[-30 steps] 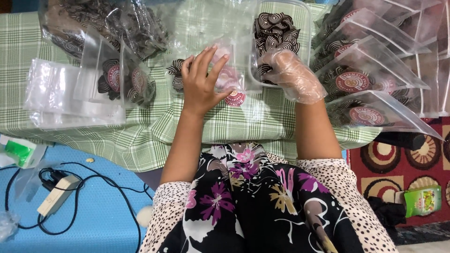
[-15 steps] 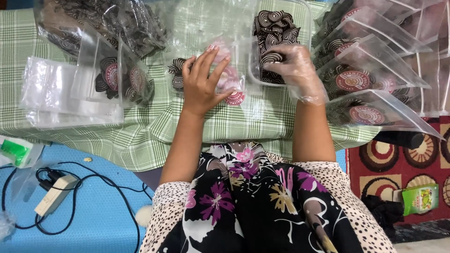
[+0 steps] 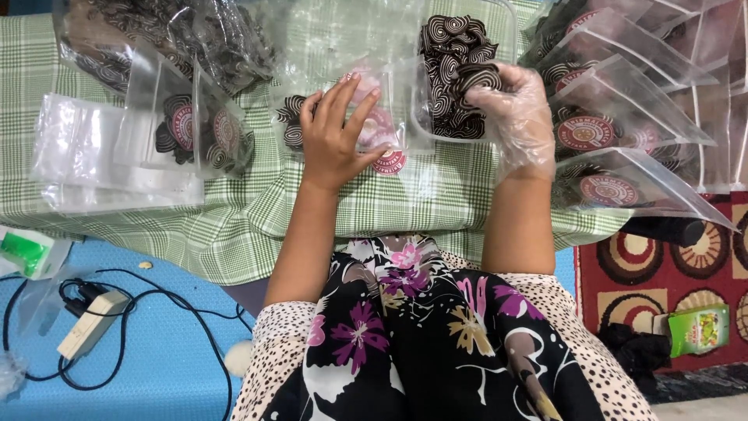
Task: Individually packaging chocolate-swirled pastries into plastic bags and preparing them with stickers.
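1. Far left: stack of empty clear plastic zip pouches (image 3: 101,160) lies flat on the green-and-white checked cloth (image 3: 234,226). Touching its right side, a filled clear pouch of dark spiral-patterned snack pieces with a round red label (image 3: 199,132) stands leaning.
2. Below the cloth's left edge: blue mat (image 3: 156,351) carrying a beige power adapter with a black cable (image 3: 89,327). Well apart from the hands.
3. Centre: bare left hand (image 3: 335,140) rests on an open clear plastic pouch with a round red label (image 3: 382,117), fingers spread and slightly curled, holding the mouth open. Pouch sits on the cloth, touching the container to its right.
4. Right of centre: right hand in a thin clear plastic glove (image 3: 514,109) is at the clear plastic container of dark spiral-patterned snack pieces (image 3: 456,70), fingers curled about a few pieces; exact count cannot be told.
5. Judged step: filling, with pieces lifted and not yet in the pouch. The next move would call for a short carry leftward over the container rim into the held mouth.
6. Far right: overlapping row of filled clear labelled pouches (image 3: 615,125) lies just beside the gloved wrist; little room rightward.
7. Open room: bare cloth between the forearms, near the body. The cloth's near edge hangs over the lap.
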